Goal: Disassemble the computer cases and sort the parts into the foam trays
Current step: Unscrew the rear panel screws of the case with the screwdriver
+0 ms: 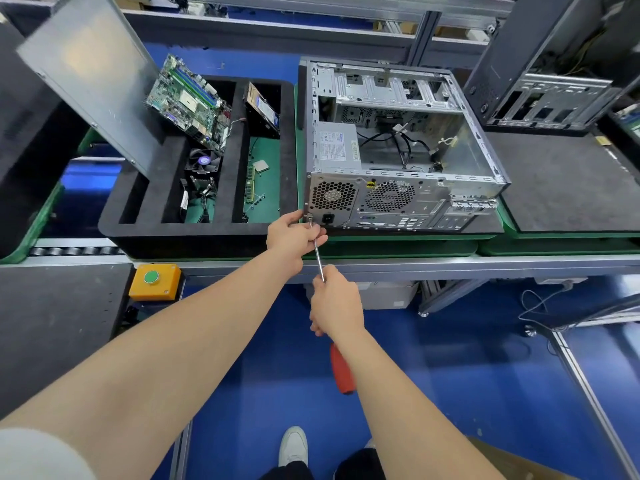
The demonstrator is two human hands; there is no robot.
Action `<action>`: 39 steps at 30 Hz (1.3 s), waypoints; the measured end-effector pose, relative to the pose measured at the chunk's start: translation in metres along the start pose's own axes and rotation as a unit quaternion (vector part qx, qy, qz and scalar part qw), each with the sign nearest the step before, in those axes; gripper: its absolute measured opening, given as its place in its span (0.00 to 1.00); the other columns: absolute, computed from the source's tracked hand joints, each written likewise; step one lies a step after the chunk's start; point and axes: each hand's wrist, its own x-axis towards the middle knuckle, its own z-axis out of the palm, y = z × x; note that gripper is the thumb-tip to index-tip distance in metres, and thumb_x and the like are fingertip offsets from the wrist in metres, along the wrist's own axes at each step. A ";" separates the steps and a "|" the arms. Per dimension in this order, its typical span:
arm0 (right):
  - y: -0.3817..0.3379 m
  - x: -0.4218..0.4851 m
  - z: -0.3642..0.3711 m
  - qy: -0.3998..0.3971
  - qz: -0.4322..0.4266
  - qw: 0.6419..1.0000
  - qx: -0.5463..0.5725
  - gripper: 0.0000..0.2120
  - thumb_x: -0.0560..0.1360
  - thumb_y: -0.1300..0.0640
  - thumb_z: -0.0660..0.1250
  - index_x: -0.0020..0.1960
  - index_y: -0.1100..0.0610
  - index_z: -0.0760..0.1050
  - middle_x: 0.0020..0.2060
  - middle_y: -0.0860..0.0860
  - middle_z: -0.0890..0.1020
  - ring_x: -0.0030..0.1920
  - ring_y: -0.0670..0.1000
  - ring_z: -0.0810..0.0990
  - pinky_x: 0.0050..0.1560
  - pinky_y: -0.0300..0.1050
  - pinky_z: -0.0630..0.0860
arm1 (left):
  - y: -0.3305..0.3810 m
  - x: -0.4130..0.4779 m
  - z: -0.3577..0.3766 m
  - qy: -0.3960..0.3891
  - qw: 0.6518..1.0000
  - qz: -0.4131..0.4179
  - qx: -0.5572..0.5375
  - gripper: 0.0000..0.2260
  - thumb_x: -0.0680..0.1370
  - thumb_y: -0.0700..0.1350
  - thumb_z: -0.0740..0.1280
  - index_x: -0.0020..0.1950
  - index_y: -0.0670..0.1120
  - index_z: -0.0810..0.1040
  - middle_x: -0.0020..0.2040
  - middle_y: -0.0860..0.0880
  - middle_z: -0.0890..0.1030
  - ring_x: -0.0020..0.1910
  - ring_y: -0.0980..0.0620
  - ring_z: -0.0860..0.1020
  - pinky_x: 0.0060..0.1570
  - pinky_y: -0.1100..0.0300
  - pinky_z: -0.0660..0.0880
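An open computer case (398, 202) lies on its side on the green conveyor pallet, its rear panel facing me. A grey power supply (334, 147) and loose black cables sit inside it. My right hand (334, 303) grips a screwdriver (318, 252) with a red handle, and the tip meets a screw at the rear panel's lower left corner. My left hand (294, 233) pinches the steel shaft near the tip and rests against that corner. Left of the case stands a black foam tray (194, 233) holding a motherboard (188, 102), a cooler fan (203, 161), a hard drive (263, 109), a memory stick and a CPU.
A metal side panel (90, 74) leans in the tray's left slot. A black foam pad (568, 181) lies right of the case, with another case (543, 81) behind it. An orange box with a green button (154, 282) sits at the bench edge. Blue floor lies below.
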 end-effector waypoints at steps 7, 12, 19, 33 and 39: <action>0.027 -0.011 -0.012 -0.283 0.082 0.763 0.575 0.18 0.85 0.42 0.63 0.65 0.52 0.79 0.36 0.53 0.76 0.28 0.48 0.71 0.28 0.41 0.72 | 0.011 0.003 -0.003 -0.025 0.999 -0.025 -0.020 0.29 0.77 0.23 0.67 0.76 0.39 0.69 0.60 0.34 0.81 0.49 0.40 0.86 0.43 0.56 0.84; 0.022 -0.015 0.003 -0.323 0.131 0.648 0.677 0.13 0.87 0.50 0.61 0.64 0.53 0.80 0.31 0.50 0.71 0.20 0.44 0.61 0.17 0.37 0.58 | 0.009 0.004 -0.005 -0.033 0.998 -0.034 -0.031 0.27 0.78 0.24 0.66 0.75 0.39 0.69 0.61 0.34 0.80 0.52 0.40 0.85 0.46 0.54 0.85; 0.010 -0.012 0.007 -0.069 0.086 0.972 0.208 0.11 0.84 0.58 0.52 0.53 0.55 0.73 0.32 0.55 0.75 0.25 0.52 0.66 0.24 0.41 0.64 | 0.008 0.008 -0.006 -0.026 0.998 -0.047 -0.038 0.27 0.78 0.23 0.65 0.75 0.40 0.70 0.57 0.35 0.81 0.54 0.41 0.85 0.47 0.50 0.85; 0.014 -0.010 -0.010 -0.149 0.013 0.951 0.270 0.11 0.85 0.49 0.58 0.56 0.55 0.73 0.30 0.58 0.79 0.23 0.56 0.73 0.26 0.47 0.76 | 0.000 0.015 0.008 0.063 0.995 -0.017 -0.073 0.20 0.79 0.28 0.68 0.70 0.39 0.77 0.55 0.38 0.83 0.49 0.42 0.86 0.48 0.56 0.84; 0.008 -0.004 -0.019 -0.272 0.151 0.638 0.704 0.06 0.82 0.56 0.63 0.53 0.58 0.77 0.29 0.50 0.70 0.18 0.44 0.63 0.15 0.36 0.60 | 0.006 0.017 0.008 0.043 0.995 -0.038 -0.081 0.20 0.80 0.26 0.65 0.71 0.37 0.75 0.58 0.35 0.82 0.48 0.42 0.84 0.48 0.55 0.84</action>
